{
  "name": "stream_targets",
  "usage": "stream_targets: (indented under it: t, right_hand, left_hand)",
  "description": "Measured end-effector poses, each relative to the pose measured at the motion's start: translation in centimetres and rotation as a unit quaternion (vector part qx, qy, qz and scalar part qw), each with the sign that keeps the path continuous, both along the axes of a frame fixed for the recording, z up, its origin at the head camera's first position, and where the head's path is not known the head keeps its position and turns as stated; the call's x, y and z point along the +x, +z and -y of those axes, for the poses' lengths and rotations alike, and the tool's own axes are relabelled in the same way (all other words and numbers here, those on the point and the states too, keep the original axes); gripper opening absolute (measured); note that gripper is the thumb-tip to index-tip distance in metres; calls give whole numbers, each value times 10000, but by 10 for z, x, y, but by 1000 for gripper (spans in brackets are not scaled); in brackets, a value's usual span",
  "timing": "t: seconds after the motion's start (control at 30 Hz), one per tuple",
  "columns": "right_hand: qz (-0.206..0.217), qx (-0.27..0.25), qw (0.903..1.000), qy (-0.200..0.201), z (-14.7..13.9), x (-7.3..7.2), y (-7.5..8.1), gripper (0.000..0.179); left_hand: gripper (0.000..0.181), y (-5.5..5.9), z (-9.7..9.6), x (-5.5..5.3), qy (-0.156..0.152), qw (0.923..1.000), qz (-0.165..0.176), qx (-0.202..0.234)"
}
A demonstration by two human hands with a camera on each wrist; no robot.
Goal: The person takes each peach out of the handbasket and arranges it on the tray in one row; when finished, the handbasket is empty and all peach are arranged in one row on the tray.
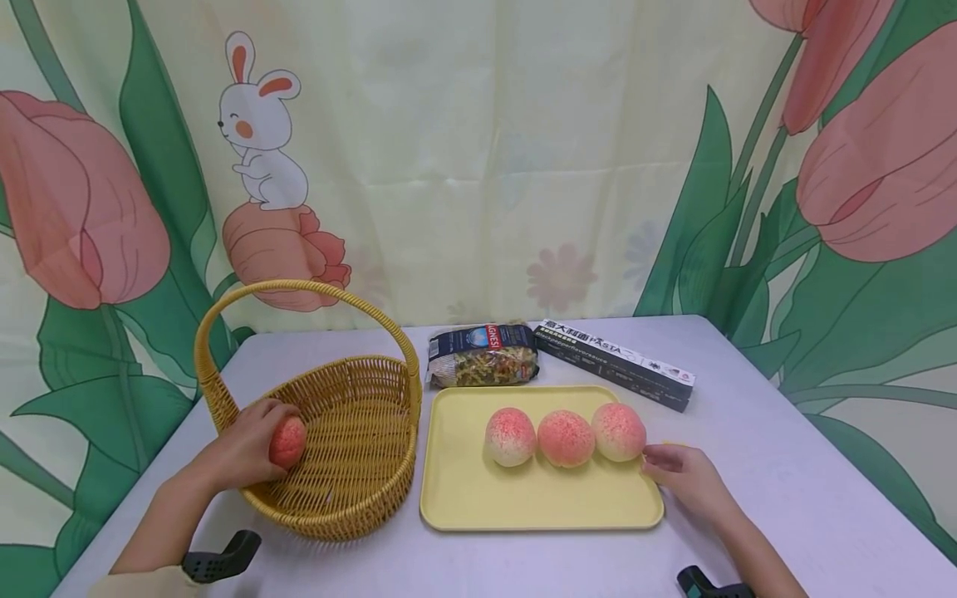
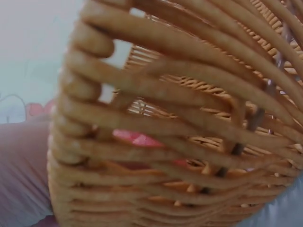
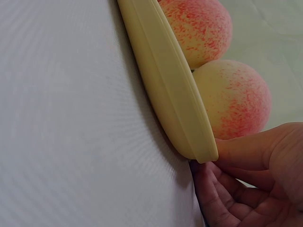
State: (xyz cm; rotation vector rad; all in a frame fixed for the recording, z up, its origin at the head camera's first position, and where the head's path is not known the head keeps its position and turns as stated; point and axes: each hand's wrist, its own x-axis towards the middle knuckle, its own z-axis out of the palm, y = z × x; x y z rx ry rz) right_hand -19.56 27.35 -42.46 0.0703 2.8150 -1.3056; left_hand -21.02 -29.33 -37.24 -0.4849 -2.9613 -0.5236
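In the head view, my left hand (image 1: 248, 444) reaches over the left rim of a wicker basket (image 1: 351, 515) and grips a reddish peach (image 1: 288, 442) inside it. The left wrist view is mostly filled by the woven basket wall (image 2: 156, 90), and only a pink bit of the peach (image 2: 137, 137) shows through the gaps. At the right edge of a yellow tray (image 1: 538, 507), my right hand (image 1: 689, 477) pinches the rim, thumb above and fingers below, as the right wrist view shows. Three pink-and-cream peaches (image 1: 566, 438) sit in a row on the tray.
Behind the tray lies a clear-and-blue bag of pasta (image 1: 484, 355), beside a long dark pasta box (image 1: 613, 363) set at a slant. The basket's tall handle (image 1: 314, 287) arches above it. A printed curtain (image 1: 463, 166) hangs behind the white-covered table (image 1: 359, 573).
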Motion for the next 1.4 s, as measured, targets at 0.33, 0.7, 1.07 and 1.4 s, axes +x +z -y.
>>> stream_targets:
  t: [0.33, 0.7, 1.07, 1.4]
  right_hand:
    - [-25, -23, 10000, 31, -1, 0, 0, 40]
    - [0, 28, 10000, 16, 0, 0, 0, 40]
    - [27, 87, 10000, 10, 1, 1, 3, 40]
    - [-116, 62, 9999, 70, 0, 1, 2, 39]
  left_hand:
    - [71, -1, -4, -3, 65, 9999, 48, -104]
    - [74, 8, -27, 1, -177, 9976, -263, 621]
    - [76, 31, -65, 16, -806, 9831, -354, 1605]
    - [75, 41, -91, 26, -1293, 9697, -322, 2045]
